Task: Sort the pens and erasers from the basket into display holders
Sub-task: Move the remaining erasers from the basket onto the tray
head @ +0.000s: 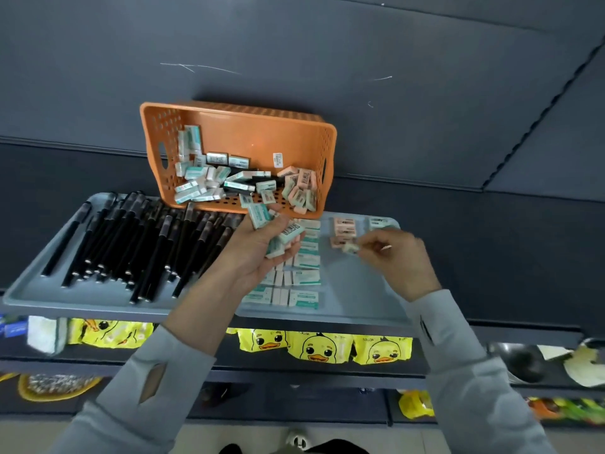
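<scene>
Several small erasers (284,235) lie heaped in my left hand (258,253), which is cupped palm up with the fingers curled loosely round them; they are white blocks in mint-green paper sleeves, and one shows a barcode on top. They lie at odd angles, most with their long sides running from lower left to upper right. My right hand (397,257) pinches one more eraser (351,248) between thumb and fingertips, closed on it; this one looks pale with a light sleeve, though it is blurred, and I cannot tell which way its long side runs.

Both hands hover over a grey tray (366,303). In its left part lies a thick bundle of black pens (140,244), long axes running from near left to far right, caps at the far end. Under my left hand, rows of green-sleeved erasers (302,280) lie flat, long sides running left to right. Just beyond my right hand's eraser sits a small stack of pink erasers (344,228), also lying crosswise.

Behind the tray an orange basket (242,126) is tipped toward me, with a jumble of green, pink and dark erasers (229,178) along its lower side, pointing every way.

Below the tray hang yellow duck packets (319,348).
</scene>
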